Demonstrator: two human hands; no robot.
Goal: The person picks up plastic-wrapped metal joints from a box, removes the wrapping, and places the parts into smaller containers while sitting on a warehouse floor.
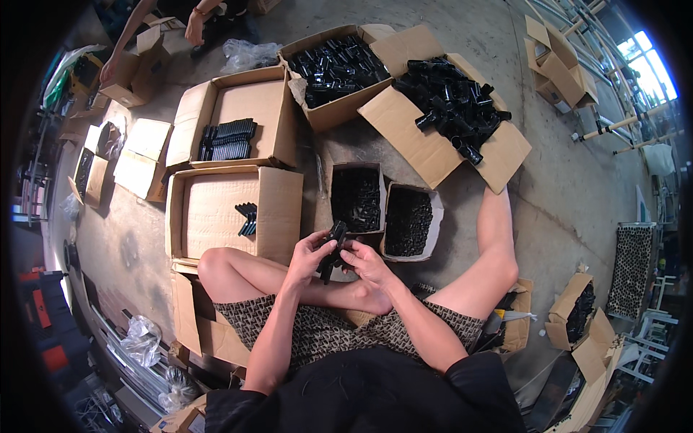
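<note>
In front of my crossed legs, my left hand (309, 254) is closed around a black tube fitting (335, 235), held tilted. My right hand (367, 263) meets it from the other side, thumb and fingers pinched against its lower part; whatever small piece may be between them is hidden. Just beyond my hands stand two small open boxes: the left box (380, 189) holds small black parts, and the right box (434, 229) is filled with small dark pieces. To my left, a big carton (216, 209) lies open with a few black fittings (247, 219) stacked inside.
Behind that carton, another carton (245, 97) contains a neat row of black fittings (227, 139). Farther off are a carton (317, 119) of black tubes and a spread carton (393, 119) heaped with loose black fittings (451, 101). Another person's hand (195, 29) shows at the top left.
</note>
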